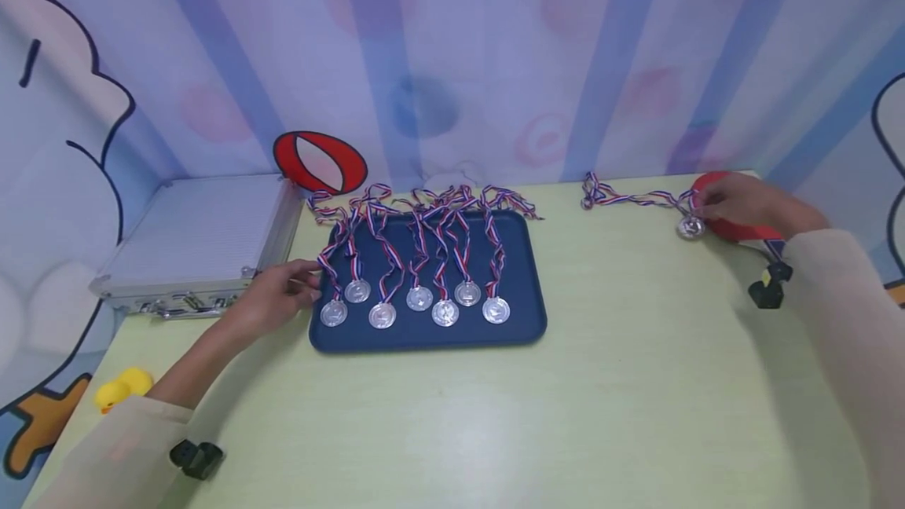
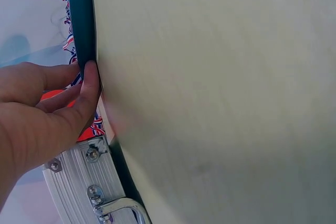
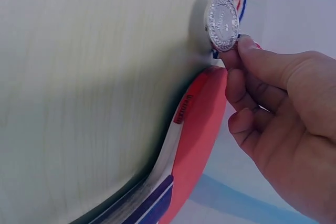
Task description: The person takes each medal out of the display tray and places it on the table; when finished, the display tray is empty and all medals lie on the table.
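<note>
My left hand [image 1: 279, 294] pinches the left edge of a dark blue tray [image 1: 519, 281], the rim between thumb and fingers in the left wrist view. Several silver medals [image 1: 496, 310] lie on the tray, their red, white and blue ribbons [image 1: 495, 254] trailing over its back edge. At the far right, my right hand [image 1: 752, 203] pinches another silver medal [image 3: 222, 23] at its ribbon end. That medal's ribbon [image 1: 629, 198] stretches left along the back of the table. Beneath the right hand lies a red table tennis paddle [image 3: 202, 114], partly hidden by the hand in the head view.
A silver aluminium case [image 1: 205, 222] with a handle stands at the back left, beside the tray. Near the left forearm sits a yellow rubber duck [image 1: 123, 389]. A printed cloth [image 1: 488, 61] rises behind the table [image 1: 452, 430].
</note>
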{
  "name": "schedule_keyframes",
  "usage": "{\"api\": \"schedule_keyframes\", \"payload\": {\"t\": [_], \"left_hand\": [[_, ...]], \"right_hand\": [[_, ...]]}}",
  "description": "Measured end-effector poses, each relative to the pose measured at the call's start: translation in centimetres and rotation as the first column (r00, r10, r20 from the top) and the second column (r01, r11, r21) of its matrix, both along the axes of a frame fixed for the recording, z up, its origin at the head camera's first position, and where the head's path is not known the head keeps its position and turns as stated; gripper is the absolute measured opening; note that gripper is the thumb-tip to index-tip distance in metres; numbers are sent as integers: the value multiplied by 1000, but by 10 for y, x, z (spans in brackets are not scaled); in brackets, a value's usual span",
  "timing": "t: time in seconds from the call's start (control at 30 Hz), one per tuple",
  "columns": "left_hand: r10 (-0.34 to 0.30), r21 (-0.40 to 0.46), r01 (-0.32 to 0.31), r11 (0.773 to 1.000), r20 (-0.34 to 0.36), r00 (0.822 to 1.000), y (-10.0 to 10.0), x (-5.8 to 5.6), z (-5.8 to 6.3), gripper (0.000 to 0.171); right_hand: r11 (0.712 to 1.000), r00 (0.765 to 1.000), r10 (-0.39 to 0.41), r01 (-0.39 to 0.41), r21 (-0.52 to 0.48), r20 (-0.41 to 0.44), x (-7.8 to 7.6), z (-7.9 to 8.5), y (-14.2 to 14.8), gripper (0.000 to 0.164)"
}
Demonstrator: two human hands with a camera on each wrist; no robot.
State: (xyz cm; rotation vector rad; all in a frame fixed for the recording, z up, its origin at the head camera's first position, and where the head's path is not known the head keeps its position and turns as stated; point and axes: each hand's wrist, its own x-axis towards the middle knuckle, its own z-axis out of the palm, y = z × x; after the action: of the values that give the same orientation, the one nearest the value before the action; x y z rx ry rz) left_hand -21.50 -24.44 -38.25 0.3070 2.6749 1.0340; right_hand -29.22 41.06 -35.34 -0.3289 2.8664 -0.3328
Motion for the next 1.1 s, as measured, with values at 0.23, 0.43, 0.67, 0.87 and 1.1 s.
{"api": "schedule_keyframes", "payload": {"t": [0.23,0.43,0.67,0.87,1.1], "left_hand": [[-13,-8,13,1000,-14,1000,0,0,0,45],[-5,-12,5,1000,-14,1000,1,0,0,45],[-4,-4,4,1000,-22,1000,-3,2,-2,46],[-4,8,4,1000,-18,1000,-3,2,-1,46],[-2,20,2,1000,-3,1000,-4,1,-1,46]], "right_hand": [[999,1000,0,1,54,-23,0,-3,-7,8],[995,999,-33,34,91,-20,-4,-7,-8,9],[997,999,-26,28,73,-20,-5,-9,-11,10],[998,997,-69,69,13,-18,-2,-2,-5,25],[996,985,-93,89,-30,-145,16,27,-32,30]]}}
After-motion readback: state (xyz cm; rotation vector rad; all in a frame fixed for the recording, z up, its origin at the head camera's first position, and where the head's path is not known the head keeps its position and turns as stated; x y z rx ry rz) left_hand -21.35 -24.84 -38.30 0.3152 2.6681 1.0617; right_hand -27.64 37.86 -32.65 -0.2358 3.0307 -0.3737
